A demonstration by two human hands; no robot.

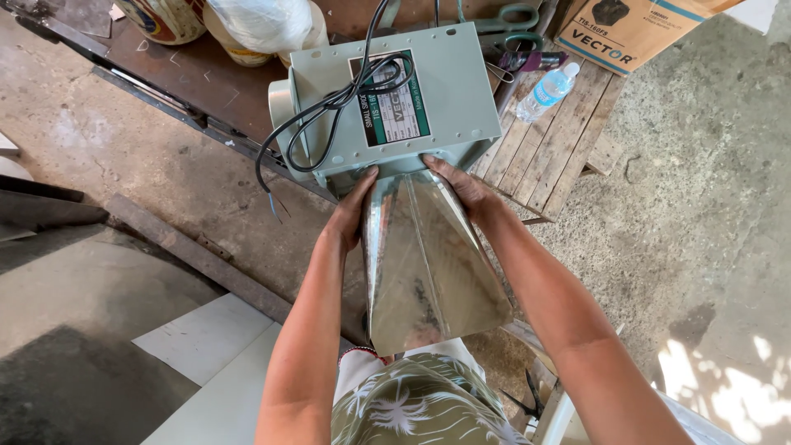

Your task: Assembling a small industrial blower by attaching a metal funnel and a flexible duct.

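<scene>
A shiny sheet-metal funnel (424, 264), narrow at the top and flaring wide toward me, is held between both hands. My left hand (353, 210) grips its left edge near the narrow end. My right hand (458, 185) grips the right edge opposite. The narrow end meets the front of a pale green metal box (449, 91) with a label on top. A black power cord (325, 111) loops over the box and hangs off its left side with bare wire ends.
The box rests on a brown workbench (206, 78) beside a wooden pallet table (560, 140) with a plastic water bottle (545, 92), scissors (511, 25) and a cardboard carton (630, 29). Buckets (169, 16) stand at the back. Concrete floor and flat sheets (206, 338) lie below.
</scene>
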